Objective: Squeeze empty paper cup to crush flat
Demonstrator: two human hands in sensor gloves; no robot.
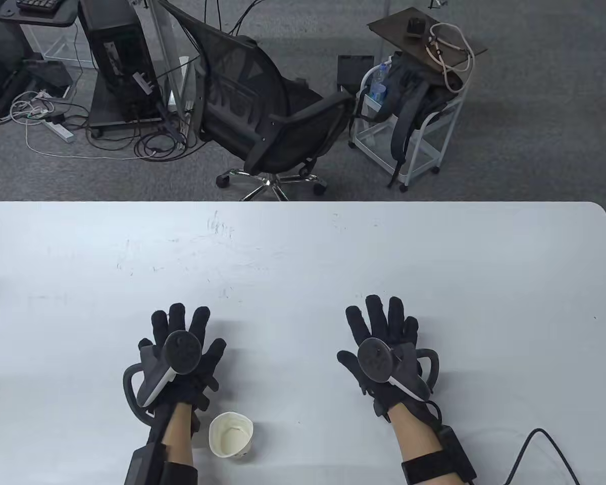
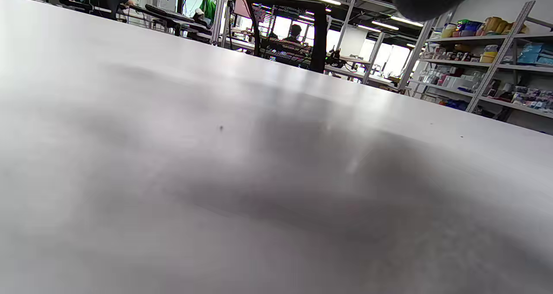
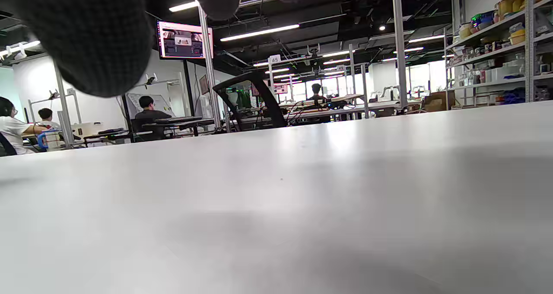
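A white paper cup (image 1: 231,435) stands upright and open-mouthed on the white table (image 1: 303,262), near the front edge, just right of my left wrist. My left hand (image 1: 182,343) lies flat on the table with fingers spread, empty, ahead and left of the cup. My right hand (image 1: 384,338) also lies flat with fingers spread, empty, well to the right of the cup. The wrist views show only bare tabletop and dark fingertips (image 3: 90,39) at the top edge; the cup is not in them.
A black cable (image 1: 530,449) runs from my right wrist across the table's front right. Beyond the far table edge stand an office chair (image 1: 267,116) and a white cart (image 1: 409,126) on the floor.
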